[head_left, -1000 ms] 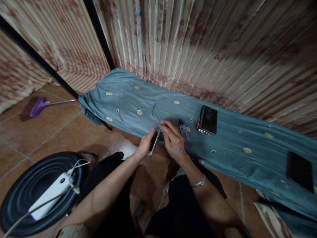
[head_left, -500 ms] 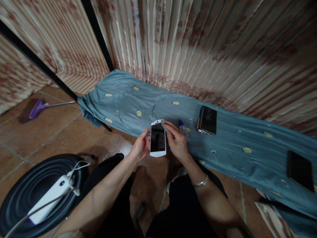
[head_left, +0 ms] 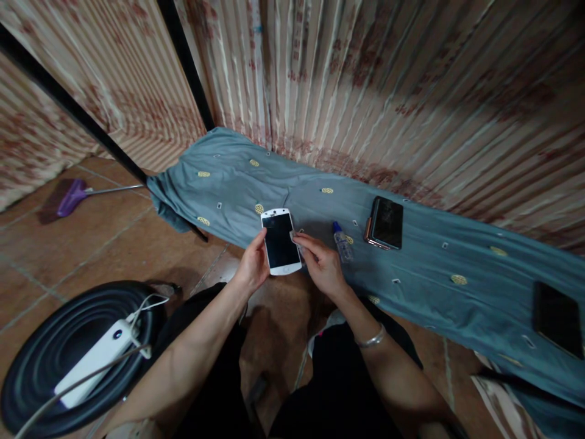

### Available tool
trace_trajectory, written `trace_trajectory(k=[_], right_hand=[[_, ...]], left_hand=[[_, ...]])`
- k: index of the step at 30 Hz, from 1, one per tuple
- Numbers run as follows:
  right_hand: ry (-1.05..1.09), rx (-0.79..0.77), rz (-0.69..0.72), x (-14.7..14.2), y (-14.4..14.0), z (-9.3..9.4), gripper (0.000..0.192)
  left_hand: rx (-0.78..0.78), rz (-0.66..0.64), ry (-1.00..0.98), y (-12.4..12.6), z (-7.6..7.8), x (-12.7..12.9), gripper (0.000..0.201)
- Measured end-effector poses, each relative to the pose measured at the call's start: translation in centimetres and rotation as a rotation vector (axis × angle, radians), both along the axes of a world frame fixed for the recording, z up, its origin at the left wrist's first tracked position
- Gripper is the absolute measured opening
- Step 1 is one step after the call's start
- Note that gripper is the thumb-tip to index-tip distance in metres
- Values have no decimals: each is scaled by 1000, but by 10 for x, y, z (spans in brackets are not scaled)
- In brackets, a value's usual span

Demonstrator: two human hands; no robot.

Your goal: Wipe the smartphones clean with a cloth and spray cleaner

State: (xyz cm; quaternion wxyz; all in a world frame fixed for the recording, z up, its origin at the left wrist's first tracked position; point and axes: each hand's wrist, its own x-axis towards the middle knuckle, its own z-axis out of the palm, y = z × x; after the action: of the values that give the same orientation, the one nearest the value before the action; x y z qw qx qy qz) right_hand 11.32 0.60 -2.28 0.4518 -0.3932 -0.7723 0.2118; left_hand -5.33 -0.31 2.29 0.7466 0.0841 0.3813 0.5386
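Note:
My left hand (head_left: pixel 254 263) is closed around the left edge of a white smartphone (head_left: pixel 281 242), its dark screen facing up. The phone is held in the air, tilted slightly, over the front edge of a cloth-covered bench. My right hand (head_left: pixel 323 262) pinches something small and pale at the phone's right edge, and I cannot make out what it is. A small clear bottle with a blue cap (head_left: pixel 342 244) lies on the cloth just right of that hand. Beyond it sits a stack of phones (head_left: pixel 386 223), the top one dark-screened.
The blue-grey cloth (head_left: pixel 425 262) with yellow motifs covers the bench, and another dark phone (head_left: pixel 556 318) lies at its right end. On the tiled floor are a coiled black hose (head_left: pixel 27 378), a white power strip (head_left: pixel 94 363) and a purple broom (head_left: pixel 72 198). Pleated curtains hang behind.
The phone has shifted left and away from me and is turned a little counterclockwise. My right fingers have moved from its top right corner down to its right edge.

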Motion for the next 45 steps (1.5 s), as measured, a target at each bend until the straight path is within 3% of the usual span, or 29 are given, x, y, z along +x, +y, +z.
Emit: trace_trajectory(k=[12, 18, 26, 34, 45], right_hand=[[-281, 117, -42, -6, 1, -9, 52], [-301, 90, -65, -5, 7, -10, 53], [-310, 65, -76, -13, 13, -10, 50], [-310, 90, -55, -25, 14, -9, 49], [-292, 123, 60, -29, 8, -6, 54]], left_hand=[[32, 2, 46, -5, -3, 9, 48], [77, -56, 100, -10, -11, 16, 52], [50, 10, 151, -11, -22, 23, 44], [65, -57, 151, -15, -29, 22, 47], [91, -26, 50, -16, -15, 25, 53]])
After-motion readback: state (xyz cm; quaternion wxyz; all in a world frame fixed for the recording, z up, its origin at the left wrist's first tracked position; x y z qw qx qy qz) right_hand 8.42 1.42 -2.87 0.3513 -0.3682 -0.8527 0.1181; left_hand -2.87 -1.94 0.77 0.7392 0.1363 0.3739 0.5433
